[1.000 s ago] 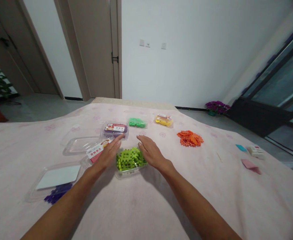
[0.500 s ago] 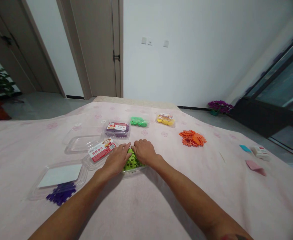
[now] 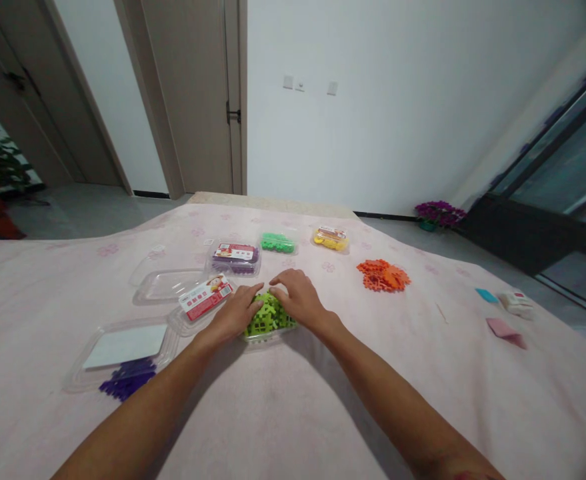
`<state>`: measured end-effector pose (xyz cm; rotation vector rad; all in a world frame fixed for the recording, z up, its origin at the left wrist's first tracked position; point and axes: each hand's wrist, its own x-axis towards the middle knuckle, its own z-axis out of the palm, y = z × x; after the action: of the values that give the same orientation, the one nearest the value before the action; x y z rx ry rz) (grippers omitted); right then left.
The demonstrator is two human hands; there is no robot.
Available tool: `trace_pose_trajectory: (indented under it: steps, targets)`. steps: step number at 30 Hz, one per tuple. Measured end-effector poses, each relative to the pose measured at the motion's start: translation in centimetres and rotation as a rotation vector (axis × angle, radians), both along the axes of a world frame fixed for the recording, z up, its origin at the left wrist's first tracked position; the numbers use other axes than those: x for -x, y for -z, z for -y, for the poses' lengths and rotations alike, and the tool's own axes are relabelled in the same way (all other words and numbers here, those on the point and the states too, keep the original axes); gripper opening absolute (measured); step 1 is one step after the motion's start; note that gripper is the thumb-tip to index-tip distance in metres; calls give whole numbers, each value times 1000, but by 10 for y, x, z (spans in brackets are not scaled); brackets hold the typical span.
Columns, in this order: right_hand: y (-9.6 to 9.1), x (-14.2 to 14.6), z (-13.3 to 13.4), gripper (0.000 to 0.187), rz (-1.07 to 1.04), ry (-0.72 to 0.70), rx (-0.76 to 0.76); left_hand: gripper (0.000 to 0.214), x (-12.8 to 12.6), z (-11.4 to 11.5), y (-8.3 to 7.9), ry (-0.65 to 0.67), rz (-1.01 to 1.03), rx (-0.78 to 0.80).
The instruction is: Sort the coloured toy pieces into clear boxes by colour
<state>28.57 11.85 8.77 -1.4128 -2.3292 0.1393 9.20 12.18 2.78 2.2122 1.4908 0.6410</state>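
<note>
A clear plastic box (image 3: 271, 335) full of lime-green interlocking pieces (image 3: 269, 319) sits on the pink cloth in front of me. My left hand (image 3: 233, 317) lies over its left side, fingers curled onto the pieces. My right hand (image 3: 299, 299) presses on the pieces from the right, fingers bent down. The fingertips of both hands nearly meet over the pile. The box's hinged lid with a red label (image 3: 205, 297) lies open to the left.
An open clear box with purple pieces (image 3: 127, 379) lies at near left, an empty clear box (image 3: 165, 285) behind it. Closed boxes of purple (image 3: 235, 257), green (image 3: 277, 243) and yellow (image 3: 330, 238) pieces stand farther back. Loose orange pieces (image 3: 383, 275) and small packets (image 3: 515, 302) lie right.
Both hands came together from either side of the green box onto the pieces. Since half a second ago they have parted slightly, showing more of the green pile.
</note>
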Motion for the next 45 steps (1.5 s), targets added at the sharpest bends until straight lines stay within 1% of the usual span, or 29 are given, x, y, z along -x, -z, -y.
trace_pose_trajectory:
  steps: [1, 3, 5, 7, 11, 17, 22, 25, 28, 31, 33, 35, 37, 39, 41, 43, 45]
  targets:
    - [-2, -2, 9, 17, -4, -3, -43, 51, 0, -1, 0, -7, 18, 9]
    - [-2, -4, 27, 11, 42, -20, -76, 51, -1, -4, 1, -24, 32, 21]
    - [1, -2, 42, 12, 90, -10, -65, 50, -1, -5, 1, -37, 38, 30]
    - [6, 3, 51, 14, 107, 21, -39, 49, -1, -5, 1, -43, 48, 38]
    - [11, 11, 52, 12, 107, 43, 12, 48, -1, -4, 1, -48, 71, 42]
    - [9, 13, 50, 7, 36, 52, 98, 48, -1, -4, 5, -59, 110, 61]
    - [8, 20, 53, 10, 40, 97, 74, 49, -1, -5, 5, -55, 160, 92]
    - [5, 25, 54, 5, 16, 108, 115, 50, -1, -5, 3, -52, 200, 117]
    - [1, 21, 50, 5, -78, 45, 164, 53, 0, -6, 0, -46, 251, 150]
    - [0, 5, 42, 2, -291, -29, 238, 53, 4, -7, -4, -31, 313, 190]
    - [2, -6, 37, 3, -452, -20, 326, 52, 6, -6, -6, -9, 387, 243]
    - [5, -15, 33, 6, -587, 22, 389, 53, 8, -5, -6, 5, 496, 318]
    - [8, -20, 32, 10, -681, 72, 383, 54, 7, -3, -6, -4, 575, 357]
    - [12, -21, 33, 11, -704, 110, 333, 54, 7, -2, -6, -21, 575, 331]
    - [13, -22, 34, 11, -674, 115, 314, 57, 7, -2, -7, 1, 557, 325]
    - [11, -24, 36, 10, -649, 96, 318, 62, 8, -2, -10, 58, 557, 376]
    - [8, -25, 37, 11, -674, 83, 321, 66, 9, -3, -11, 94, 566, 433]
